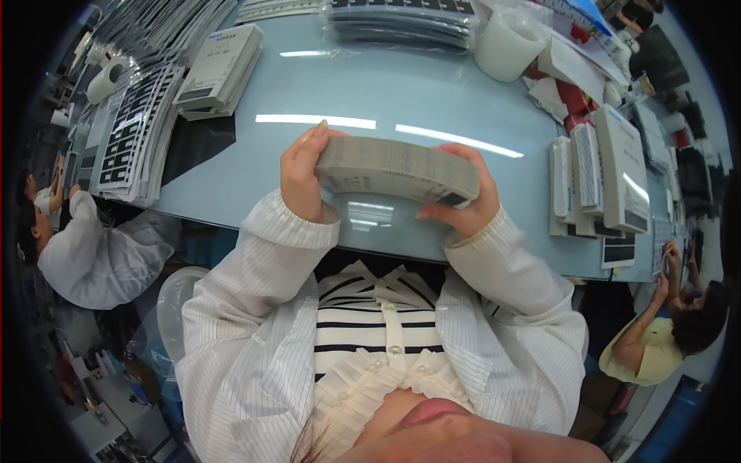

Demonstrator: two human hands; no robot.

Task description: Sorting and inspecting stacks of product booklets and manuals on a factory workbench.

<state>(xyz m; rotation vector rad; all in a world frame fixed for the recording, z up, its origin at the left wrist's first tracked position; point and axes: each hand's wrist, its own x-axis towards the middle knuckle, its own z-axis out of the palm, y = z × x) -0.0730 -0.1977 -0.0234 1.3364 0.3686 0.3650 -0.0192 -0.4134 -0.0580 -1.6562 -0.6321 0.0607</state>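
A thick stack of thin paper leaflets is held level above the glass-topped table, its grey layered edges showing and its long side bowed in a curve. My left hand closes on the stack's left end, thumb at the upper corner. At the other end my right hand grips the stack, its thumb beneath and its fingers behind. Below the stack, the pale blue tabletop carries a reflection of it. Parts of the fingers on the far side are hidden by the stack.
At the left lie a pile of printed booklets and black-patterned sheets. A plastic-wrapped pack and a white roll stand at the far edge. More stacks stand at right. Other people sit on both sides.
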